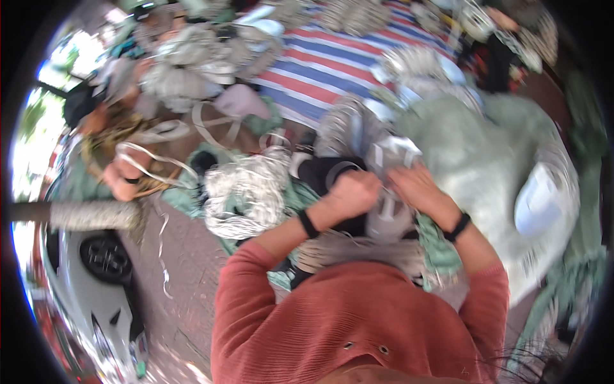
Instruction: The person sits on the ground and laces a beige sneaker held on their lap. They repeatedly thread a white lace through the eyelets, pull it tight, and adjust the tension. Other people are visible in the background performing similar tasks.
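My left hand (355, 192) is closed in a fist over my lap, next to a shiny, see-through plastic piece (389, 221). What its fingers pinch is hidden. My right hand (417, 187) has its fingers bent over the upper end of that plastic, close to the left hand; blur hides how firmly it holds. Beyond the hands lies a roll of grey-white coiled material (345, 128) in a clear wrapping. A tangled heap of white cord (246, 192) sits beside my left forearm, and a flat grey bundle (358, 253) lies across my lap.
A large pale green plastic sack (476, 160) bulges at my right. Ahead spreads a red, white and blue striped sheet (326, 64) with grey bundles around it. Another person's hand (125, 173) holds white strips at left, near a post (96, 214) and a parked car (99, 288).
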Demonstrator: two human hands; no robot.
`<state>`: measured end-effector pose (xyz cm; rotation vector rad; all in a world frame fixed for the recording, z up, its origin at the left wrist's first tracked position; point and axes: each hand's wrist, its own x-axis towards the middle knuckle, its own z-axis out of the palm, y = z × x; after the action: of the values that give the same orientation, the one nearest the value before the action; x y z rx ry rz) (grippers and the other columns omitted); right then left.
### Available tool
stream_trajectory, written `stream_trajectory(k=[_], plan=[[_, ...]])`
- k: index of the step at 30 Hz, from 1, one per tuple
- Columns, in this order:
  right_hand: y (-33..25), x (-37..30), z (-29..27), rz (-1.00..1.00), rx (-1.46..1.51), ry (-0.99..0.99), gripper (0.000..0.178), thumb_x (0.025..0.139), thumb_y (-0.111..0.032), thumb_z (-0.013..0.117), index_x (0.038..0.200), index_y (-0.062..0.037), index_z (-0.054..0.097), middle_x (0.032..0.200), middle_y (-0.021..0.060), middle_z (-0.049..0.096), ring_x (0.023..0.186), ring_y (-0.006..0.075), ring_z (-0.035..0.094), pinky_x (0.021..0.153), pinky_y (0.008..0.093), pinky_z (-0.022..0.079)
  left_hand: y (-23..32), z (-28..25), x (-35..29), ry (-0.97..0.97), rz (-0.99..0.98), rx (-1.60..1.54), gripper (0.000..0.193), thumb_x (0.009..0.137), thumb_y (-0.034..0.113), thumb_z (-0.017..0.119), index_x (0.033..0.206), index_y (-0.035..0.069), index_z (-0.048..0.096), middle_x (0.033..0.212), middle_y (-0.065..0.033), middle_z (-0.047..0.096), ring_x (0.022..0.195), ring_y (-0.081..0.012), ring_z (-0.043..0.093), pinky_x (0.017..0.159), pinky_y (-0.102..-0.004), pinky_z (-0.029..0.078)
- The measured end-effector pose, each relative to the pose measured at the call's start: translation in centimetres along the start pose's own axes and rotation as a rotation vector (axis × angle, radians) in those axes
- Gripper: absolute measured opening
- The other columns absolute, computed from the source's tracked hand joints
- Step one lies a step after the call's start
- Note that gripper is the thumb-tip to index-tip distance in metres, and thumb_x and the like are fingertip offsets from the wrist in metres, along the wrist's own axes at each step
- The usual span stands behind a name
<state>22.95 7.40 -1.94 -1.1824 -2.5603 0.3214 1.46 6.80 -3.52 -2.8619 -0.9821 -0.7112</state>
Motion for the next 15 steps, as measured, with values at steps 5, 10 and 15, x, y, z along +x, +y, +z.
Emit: stream_trajectory(k=[5,10,15], plan=[[-1.2,1.3,-0.4,-0.024,-0.225,-0.181,0.019,0.08,-0.008,0.059,0.098,-0.0036,0.058,0.094,0.0123,0.06,0.087,0.0307,0.062,0.083,0.0439,0.041,-0.2,-1.2,1.0,0.093,-0.052,-0.118,0.012,0.066,0.01,0.063,0.076,0.006,0.057,0.087,-0.0096,0.049,0.086,-0.0247,0.054,0.067,-0.0365,0.05],[-2.0,1.1,-0.7,-0.072,-0.227,-0.203,0.02,0.076,-0.006,0.059,0.096,-0.0028,0.057,0.098,0.0163,0.057,0.09,0.0333,0.062,0.083,0.0423,0.043,-1.1,-1.4,1.1,-0.347,-0.385,-0.825,0.018,0.079,0.015,0.07,0.082,0.0,0.062,0.074,-0.0101,0.058,0.068,-0.0234,0.057,0.061,-0.0348,0.046],[-0.5,1.4,-1.2,0.205,0.065,-0.273,0.02,0.089,-0.017,0.06,0.094,0.001,0.057,0.077,0.0272,0.063,0.081,0.0443,0.063,0.069,0.0535,0.047,-1.9,-1.5,0.6,-0.401,-0.39,-1.008,0.02,0.088,0.022,0.066,0.082,0.003,0.065,0.068,-0.0116,0.062,0.063,-0.0223,0.06,0.059,-0.0356,0.045]])
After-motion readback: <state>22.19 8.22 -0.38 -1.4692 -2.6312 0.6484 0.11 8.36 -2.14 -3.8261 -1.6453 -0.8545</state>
